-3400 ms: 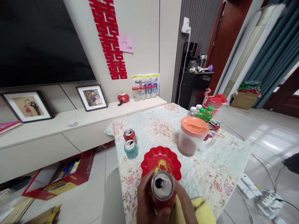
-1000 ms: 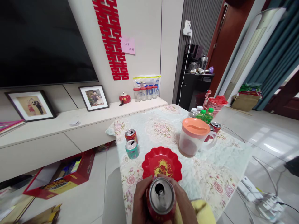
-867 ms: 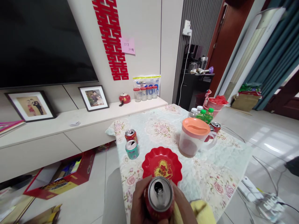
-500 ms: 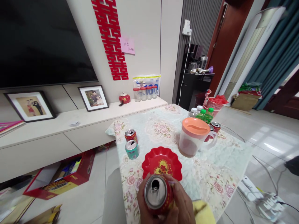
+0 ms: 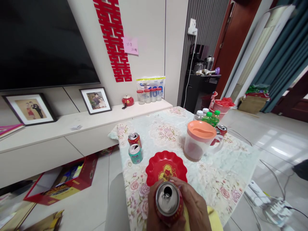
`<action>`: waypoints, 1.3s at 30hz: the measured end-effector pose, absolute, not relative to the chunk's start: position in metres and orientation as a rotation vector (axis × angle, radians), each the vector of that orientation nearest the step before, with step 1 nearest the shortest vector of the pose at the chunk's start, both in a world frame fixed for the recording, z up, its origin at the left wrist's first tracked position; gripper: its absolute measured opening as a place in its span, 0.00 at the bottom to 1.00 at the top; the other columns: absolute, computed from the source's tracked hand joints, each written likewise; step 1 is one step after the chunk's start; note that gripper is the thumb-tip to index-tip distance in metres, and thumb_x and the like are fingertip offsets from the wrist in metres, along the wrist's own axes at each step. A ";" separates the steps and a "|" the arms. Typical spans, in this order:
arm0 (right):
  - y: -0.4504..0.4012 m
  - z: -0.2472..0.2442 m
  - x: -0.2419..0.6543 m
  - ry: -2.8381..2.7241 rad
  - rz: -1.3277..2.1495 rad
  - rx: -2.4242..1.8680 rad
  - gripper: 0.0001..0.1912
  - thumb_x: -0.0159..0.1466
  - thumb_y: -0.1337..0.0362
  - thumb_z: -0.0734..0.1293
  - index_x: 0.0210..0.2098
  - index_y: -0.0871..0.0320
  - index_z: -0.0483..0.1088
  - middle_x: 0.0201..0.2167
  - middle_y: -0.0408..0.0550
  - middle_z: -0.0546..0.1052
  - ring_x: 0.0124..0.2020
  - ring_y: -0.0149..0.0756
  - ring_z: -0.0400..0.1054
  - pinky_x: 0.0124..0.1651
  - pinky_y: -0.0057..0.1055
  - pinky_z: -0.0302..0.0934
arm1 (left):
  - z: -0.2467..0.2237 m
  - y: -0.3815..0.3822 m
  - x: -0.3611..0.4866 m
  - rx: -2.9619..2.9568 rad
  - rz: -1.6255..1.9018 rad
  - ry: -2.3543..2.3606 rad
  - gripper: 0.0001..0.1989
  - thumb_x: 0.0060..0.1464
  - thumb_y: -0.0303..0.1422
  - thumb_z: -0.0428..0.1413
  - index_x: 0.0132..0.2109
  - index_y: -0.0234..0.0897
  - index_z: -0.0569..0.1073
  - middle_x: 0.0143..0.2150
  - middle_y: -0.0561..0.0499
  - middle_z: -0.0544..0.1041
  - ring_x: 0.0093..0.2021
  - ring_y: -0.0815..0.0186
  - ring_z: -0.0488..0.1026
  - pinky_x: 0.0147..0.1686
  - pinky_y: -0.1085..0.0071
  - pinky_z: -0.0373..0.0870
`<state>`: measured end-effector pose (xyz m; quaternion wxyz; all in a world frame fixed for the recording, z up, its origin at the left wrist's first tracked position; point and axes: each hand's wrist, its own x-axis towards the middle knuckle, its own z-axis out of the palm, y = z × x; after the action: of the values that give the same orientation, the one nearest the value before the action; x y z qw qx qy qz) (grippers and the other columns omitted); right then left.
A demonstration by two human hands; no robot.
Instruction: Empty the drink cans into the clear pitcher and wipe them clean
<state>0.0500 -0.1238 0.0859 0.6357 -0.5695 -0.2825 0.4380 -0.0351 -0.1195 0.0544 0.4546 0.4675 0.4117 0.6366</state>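
1. Holding the red, cylindrical metal can (image 5: 167, 200) upright at the near table edge, mouth up, probably to keep any contents in.
2. Wrapping it with the left hand (image 5: 152, 205) on one side and the right hand (image 5: 196, 208) on the other, fingers of both curled partly closed around it, likely for steadiness.
3. Set just beyond, flat on the floral cloth (image 5: 211, 189), with the red, scalloped, round plate (image 5: 154, 166), seemingly within easy reach.
4. Lying near the right wrist, with the soft yellow cloth (image 5: 216, 220), perhaps for handiness.
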 end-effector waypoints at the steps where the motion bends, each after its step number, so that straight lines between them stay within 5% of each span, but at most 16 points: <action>1: -0.126 0.085 0.052 -0.643 0.997 -1.300 0.26 0.62 0.40 0.69 0.39 0.55 0.84 0.51 0.54 0.83 0.57 0.52 0.74 0.66 0.45 0.63 | 0.053 -0.119 -0.034 1.163 1.556 1.019 0.38 0.47 0.55 0.67 0.59 0.41 0.70 0.54 0.44 0.78 0.53 0.54 0.78 0.55 0.65 0.75; 8: -0.132 0.087 0.067 -0.793 0.955 -1.289 0.22 0.65 0.41 0.67 0.44 0.48 0.84 0.57 0.52 0.80 0.60 0.48 0.72 0.65 0.40 0.64 | 0.057 -0.119 -0.033 1.109 1.416 0.955 0.38 0.44 0.55 0.69 0.56 0.42 0.69 0.52 0.45 0.80 0.52 0.54 0.80 0.53 0.62 0.78; 11: -0.127 0.091 0.070 -0.908 0.855 -1.318 0.20 0.66 0.43 0.68 0.43 0.48 0.85 0.46 0.52 0.81 0.49 0.42 0.77 0.54 0.34 0.72 | 0.060 -0.119 -0.035 1.082 1.408 0.967 0.39 0.42 0.53 0.70 0.57 0.41 0.69 0.52 0.45 0.80 0.52 0.53 0.80 0.53 0.61 0.78; 14: -0.126 0.094 0.073 -0.990 0.750 -1.310 0.15 0.65 0.49 0.71 0.43 0.48 0.84 0.38 0.48 0.80 0.41 0.37 0.78 0.44 0.28 0.73 | 0.061 -0.118 -0.035 1.079 1.416 0.998 0.38 0.43 0.53 0.70 0.56 0.40 0.69 0.51 0.44 0.80 0.50 0.53 0.80 0.50 0.61 0.79; 19: -0.134 0.101 0.083 -1.215 0.414 -1.362 0.06 0.65 0.60 0.73 0.41 0.50 0.81 0.38 0.43 0.82 0.39 0.33 0.79 0.42 0.22 0.72 | 0.052 -0.116 -0.036 1.178 1.362 1.081 0.34 0.48 0.49 0.68 0.57 0.40 0.68 0.51 0.45 0.79 0.49 0.56 0.80 0.49 0.62 0.78; 25: -0.139 0.111 0.092 -1.756 0.003 -1.266 0.10 0.67 0.71 0.68 0.47 0.56 0.75 0.41 0.49 0.81 0.40 0.33 0.75 0.43 0.24 0.73 | 0.038 -0.114 -0.036 1.263 1.342 1.080 0.34 0.50 0.48 0.67 0.58 0.40 0.66 0.52 0.44 0.78 0.48 0.57 0.79 0.50 0.61 0.77; 34: -0.148 0.118 0.088 -1.703 0.189 -1.271 0.07 0.68 0.67 0.69 0.45 0.52 0.74 0.31 0.42 0.78 0.30 0.30 0.74 0.33 0.21 0.70 | 0.043 -0.116 -0.035 1.135 1.339 1.068 0.37 0.43 0.48 0.71 0.56 0.41 0.67 0.44 0.48 0.80 0.38 0.59 0.80 0.40 0.65 0.78; 39: -0.143 0.104 0.079 -1.429 0.313 -1.189 0.07 0.66 0.66 0.70 0.44 0.48 0.75 0.35 0.41 0.80 0.36 0.32 0.76 0.40 0.22 0.71 | 0.063 -0.122 -0.028 0.990 1.329 1.051 0.35 0.43 0.47 0.72 0.54 0.42 0.68 0.43 0.48 0.80 0.39 0.58 0.81 0.41 0.64 0.79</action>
<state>0.0794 -0.1430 0.1040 0.5878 -0.5102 -0.6133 0.1344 -0.0284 -0.1221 0.0630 0.5560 0.4191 0.4453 0.5630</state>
